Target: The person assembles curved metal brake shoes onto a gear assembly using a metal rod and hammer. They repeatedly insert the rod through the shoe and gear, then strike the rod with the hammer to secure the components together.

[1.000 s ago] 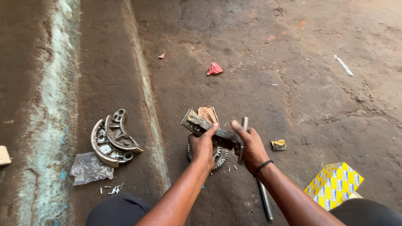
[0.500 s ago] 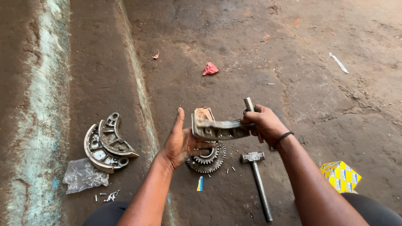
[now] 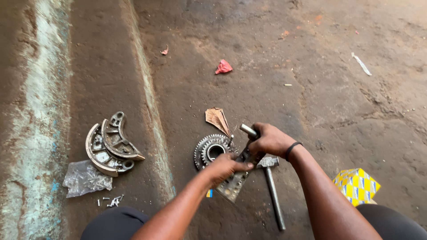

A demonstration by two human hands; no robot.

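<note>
A clear plastic bag lies crumpled at far left on the dirt floor, a few small screws scattered just beside it. Above the bag, two curved brake shoes rest nested against each other beside a raised concrete ridge. Right of the ridge, a toothed gear lies flat on the floor, with a scrap of brown paper just beyond it and a red scrap farther off. The left hand is clenched around the lower part of a flat, perforated metal plate, held tilted just beside the gear. The right hand grasps the plate's upper part along with a short metal rod that sticks out past the knuckles; a black band circles that wrist. A hammer lies on the floor just below the right hand, handle pointing toward the camera. At far right, a yellow checked box sits near the person's knee.
</note>
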